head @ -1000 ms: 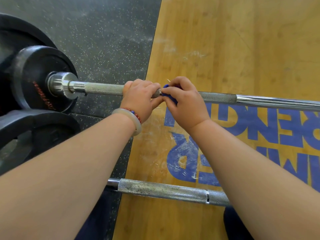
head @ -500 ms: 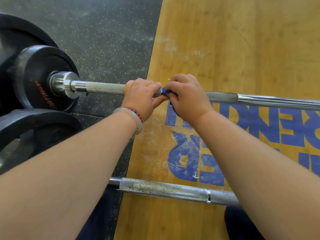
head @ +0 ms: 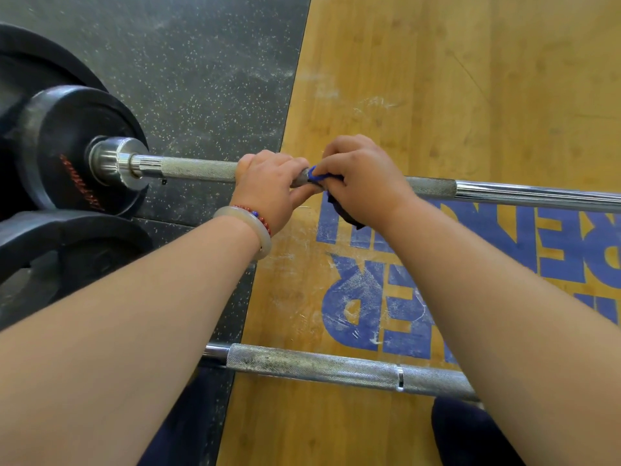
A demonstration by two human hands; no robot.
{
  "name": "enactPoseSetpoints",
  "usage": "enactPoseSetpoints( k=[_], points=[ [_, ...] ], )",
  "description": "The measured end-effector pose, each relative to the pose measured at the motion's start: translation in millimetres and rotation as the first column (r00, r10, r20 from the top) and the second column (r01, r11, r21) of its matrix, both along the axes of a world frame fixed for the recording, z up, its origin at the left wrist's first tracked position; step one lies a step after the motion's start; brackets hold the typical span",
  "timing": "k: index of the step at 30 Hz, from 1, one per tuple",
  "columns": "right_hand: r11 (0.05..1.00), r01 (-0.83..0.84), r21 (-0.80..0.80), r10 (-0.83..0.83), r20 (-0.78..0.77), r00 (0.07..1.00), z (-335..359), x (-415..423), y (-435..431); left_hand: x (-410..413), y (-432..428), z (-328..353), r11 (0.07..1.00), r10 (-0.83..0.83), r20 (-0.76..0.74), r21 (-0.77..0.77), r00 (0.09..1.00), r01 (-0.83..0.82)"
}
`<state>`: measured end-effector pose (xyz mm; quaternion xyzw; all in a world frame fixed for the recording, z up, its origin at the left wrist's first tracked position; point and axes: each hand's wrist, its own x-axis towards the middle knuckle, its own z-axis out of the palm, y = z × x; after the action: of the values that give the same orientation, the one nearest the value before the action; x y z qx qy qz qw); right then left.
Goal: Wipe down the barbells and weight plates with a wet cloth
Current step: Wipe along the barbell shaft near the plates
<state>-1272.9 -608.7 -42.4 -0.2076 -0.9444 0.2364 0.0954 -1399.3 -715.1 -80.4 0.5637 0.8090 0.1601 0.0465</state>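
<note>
The left hand (head: 268, 183) is clenching the barbell (head: 198, 169) at the left edge of the wooden platform (head: 437, 95), while the right hand (head: 363, 186), touching it, is pinching the blue cloth (head: 316, 174) round the shaft. Bunched so small, the cloth could be missing chalk-clogged knurling.

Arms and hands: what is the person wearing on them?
No sleeves and no gloves: the left forearm and right forearm are bare. By the left hand, the wrist wears a smooth, pale, milky bangle and a thin bead bracelet, red beads with a blue one. The right hand has nothing at its wrist, and no rings show.
</note>
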Motion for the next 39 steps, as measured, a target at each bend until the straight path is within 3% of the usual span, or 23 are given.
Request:
enactPoseSetpoints(
  k=[3, 5, 13, 17, 24, 30, 35, 39],
  points=[
    [0.993, -0.086, -0.083, 0.099, 0.175, 0.980, 16.7, 6.6, 20.6, 0.4, 0.5, 1.9, 1.000, 0.001, -0.004, -0.024, 1.000, -0.001],
    [0.994, -0.091, -0.067, 0.103, 0.194, 0.976, 16.2, 11.0, 24.9, 0.7, 0.5, 2.4, 1.000, 0.008, -0.005, -0.030, 1.000, -0.008],
    [0.988, 0.000, 0.152, 0.027, -0.180, 0.983, -22.4, 16.2, 5.3, 0.0, 0.9, -0.6, 1.000, 0.009, -0.030, -0.013, 1.000, -0.010],
    [0.973, -0.027, 0.231, 0.078, -0.214, 0.974, -24.2, 24.7, 14.5, -0.8, 2.0, 0.2, 1.000, 0.003, -0.029, -0.021, 1.000, -0.003],
    [0.965, 0.064, 0.254, 0.013, -0.293, 0.956, -33.1, 6.6, -7.4, 0.5, 1.6, -3.3, 1.000, 0.013, -0.029, -0.001, 1.000, -0.013],
    [0.942, -0.019, 0.336, 0.095, -0.211, 0.973, -28.8, 24.6, 11.2, -0.6, 1.7, -0.1, 1.000, 0.009, -0.025, -0.013, 1.000, -0.009],
    [0.945, 0.079, 0.317, 0.014, -0.280, 0.960, -35.5, 16.6, -4.5, -0.9, 1.8, -1.8, 0.999, 0.017, -0.013, -0.027, 1.000, -0.017],
    [0.935, 0.036, 0.353, 0.068, -0.278, 0.958, -36.1, 8.1, -4.8, 0.2, 1.5, -1.6, 1.000, 0.020, -0.022, -0.009, 1.000, -0.020]
  ],
)
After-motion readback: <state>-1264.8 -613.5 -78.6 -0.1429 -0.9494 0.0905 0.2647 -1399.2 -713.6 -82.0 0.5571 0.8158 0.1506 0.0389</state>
